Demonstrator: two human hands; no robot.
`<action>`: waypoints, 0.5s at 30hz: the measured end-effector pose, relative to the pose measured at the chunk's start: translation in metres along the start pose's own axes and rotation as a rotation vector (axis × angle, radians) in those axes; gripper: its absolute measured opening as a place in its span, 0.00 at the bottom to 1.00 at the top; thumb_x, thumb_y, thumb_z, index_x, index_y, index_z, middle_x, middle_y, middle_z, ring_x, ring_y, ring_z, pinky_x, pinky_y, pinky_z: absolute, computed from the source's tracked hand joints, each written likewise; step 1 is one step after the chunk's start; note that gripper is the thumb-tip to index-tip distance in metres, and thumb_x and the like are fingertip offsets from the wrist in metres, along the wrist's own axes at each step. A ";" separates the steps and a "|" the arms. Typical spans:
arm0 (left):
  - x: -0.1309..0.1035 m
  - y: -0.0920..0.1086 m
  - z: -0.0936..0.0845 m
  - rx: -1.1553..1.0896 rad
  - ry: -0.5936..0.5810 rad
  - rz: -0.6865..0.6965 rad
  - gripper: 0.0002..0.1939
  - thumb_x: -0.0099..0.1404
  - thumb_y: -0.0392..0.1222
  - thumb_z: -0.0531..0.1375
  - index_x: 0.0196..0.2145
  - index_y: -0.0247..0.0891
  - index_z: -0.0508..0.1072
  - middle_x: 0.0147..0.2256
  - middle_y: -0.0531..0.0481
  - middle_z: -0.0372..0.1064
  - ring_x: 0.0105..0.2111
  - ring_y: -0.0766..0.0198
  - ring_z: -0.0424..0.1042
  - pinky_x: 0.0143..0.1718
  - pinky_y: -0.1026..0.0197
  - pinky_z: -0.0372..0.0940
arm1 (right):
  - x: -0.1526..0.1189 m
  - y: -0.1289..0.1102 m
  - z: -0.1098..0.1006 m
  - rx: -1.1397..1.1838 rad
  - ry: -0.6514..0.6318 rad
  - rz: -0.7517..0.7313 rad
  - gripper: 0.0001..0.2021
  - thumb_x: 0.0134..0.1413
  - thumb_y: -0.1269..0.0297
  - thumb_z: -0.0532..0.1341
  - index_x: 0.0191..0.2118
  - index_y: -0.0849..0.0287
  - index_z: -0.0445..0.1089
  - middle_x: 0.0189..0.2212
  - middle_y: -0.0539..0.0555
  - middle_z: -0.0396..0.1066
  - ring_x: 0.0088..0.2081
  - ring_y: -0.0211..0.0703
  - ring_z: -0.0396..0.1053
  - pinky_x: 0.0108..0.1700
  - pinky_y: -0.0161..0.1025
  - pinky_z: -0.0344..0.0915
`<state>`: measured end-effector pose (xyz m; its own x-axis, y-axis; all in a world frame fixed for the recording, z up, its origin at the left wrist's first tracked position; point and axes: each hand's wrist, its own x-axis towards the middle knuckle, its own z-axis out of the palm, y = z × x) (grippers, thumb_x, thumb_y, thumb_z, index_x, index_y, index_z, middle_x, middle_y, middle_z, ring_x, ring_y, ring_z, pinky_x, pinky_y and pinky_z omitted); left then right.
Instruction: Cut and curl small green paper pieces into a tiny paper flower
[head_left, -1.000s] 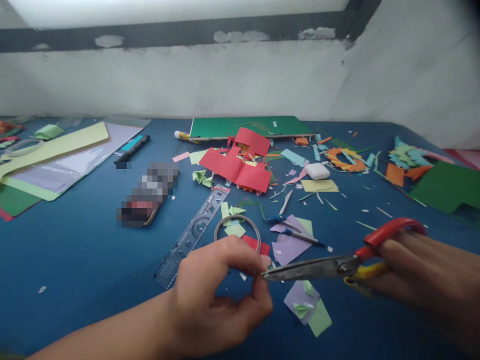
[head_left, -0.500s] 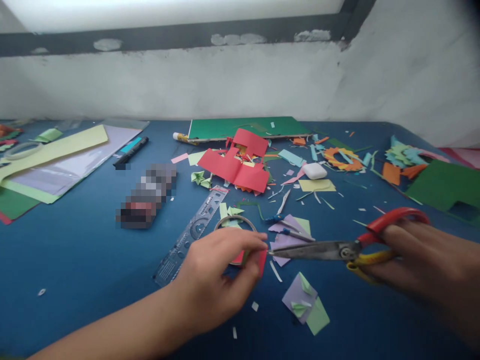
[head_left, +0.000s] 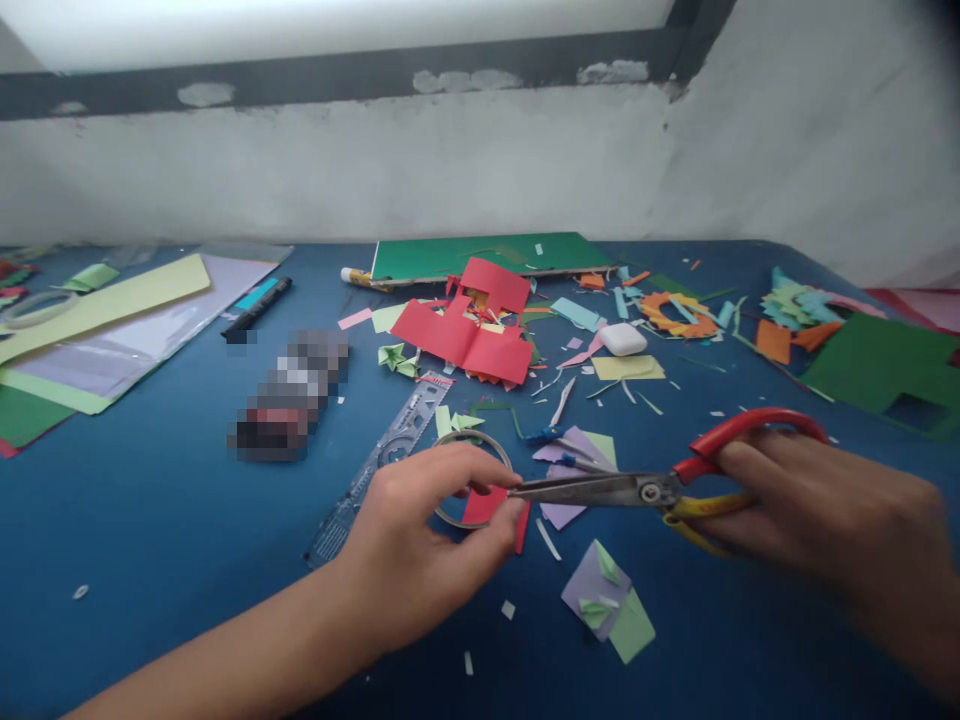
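Note:
My right hand (head_left: pixel 780 500) is closed around the red and yellow handles of a pair of scissors (head_left: pixel 592 489). The blades point left and look nearly shut, their tip at the fingertips of my left hand (head_left: pixel 442 530). Thumb and forefinger of that hand are pinched together; whatever lies between them is too small or hidden to make out. Red paper (head_left: pixel 486 507) shows behind and below these fingers. Partly covered by the left hand is a ring-shaped roll of tape (head_left: pixel 475 436). A clear plastic ruler (head_left: pixel 405 430) lies beside it on the blue table.
Cut red card (head_left: pixel 465 335) lies near a green board (head_left: pixel 480 257) at the back. Around it are a white case (head_left: pixel 624 339), an orange paper ring (head_left: pixel 679 315) and many scraps. A black marker (head_left: pixel 259 310) and paper sheets (head_left: pixel 142 310) are at left. Folded purple paper (head_left: pixel 581 590) lies in front.
The scissors and my right hand have moved left, the blades now looking closer together. My left fingers have shifted slightly, showing more of the red paper behind them. The view has shifted a little.

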<state>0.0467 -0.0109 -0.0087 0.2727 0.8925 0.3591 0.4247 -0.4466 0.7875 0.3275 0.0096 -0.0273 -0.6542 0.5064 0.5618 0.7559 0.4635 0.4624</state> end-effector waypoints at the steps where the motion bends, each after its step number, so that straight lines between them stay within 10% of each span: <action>1: 0.000 0.000 0.000 0.000 -0.025 -0.022 0.03 0.56 0.32 0.62 0.30 0.32 0.76 0.28 0.47 0.75 0.27 0.65 0.73 0.29 0.66 0.67 | 0.000 0.000 0.000 0.008 -0.010 0.004 0.23 0.63 0.49 0.46 0.25 0.58 0.65 0.16 0.50 0.61 0.18 0.38 0.59 0.21 0.34 0.49; 8: 0.005 -0.007 -0.001 0.032 -0.125 -0.069 0.07 0.60 0.32 0.59 0.25 0.33 0.75 0.23 0.50 0.74 0.23 0.67 0.71 0.24 0.67 0.65 | 0.001 -0.002 -0.001 0.036 -0.058 -0.033 0.20 0.63 0.53 0.48 0.27 0.58 0.66 0.17 0.51 0.63 0.19 0.40 0.61 0.22 0.35 0.51; 15: 0.008 -0.018 -0.005 0.336 -0.104 0.221 0.09 0.63 0.33 0.57 0.28 0.31 0.75 0.28 0.46 0.76 0.27 0.62 0.75 0.30 0.63 0.68 | 0.001 -0.007 0.001 0.093 -0.134 0.012 0.19 0.64 0.52 0.46 0.29 0.56 0.63 0.18 0.49 0.65 0.19 0.39 0.65 0.20 0.34 0.51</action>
<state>0.0369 0.0043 -0.0178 0.4676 0.7694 0.4351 0.5993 -0.6378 0.4837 0.3213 0.0073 -0.0304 -0.6475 0.6017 0.4676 0.7620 0.5192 0.3871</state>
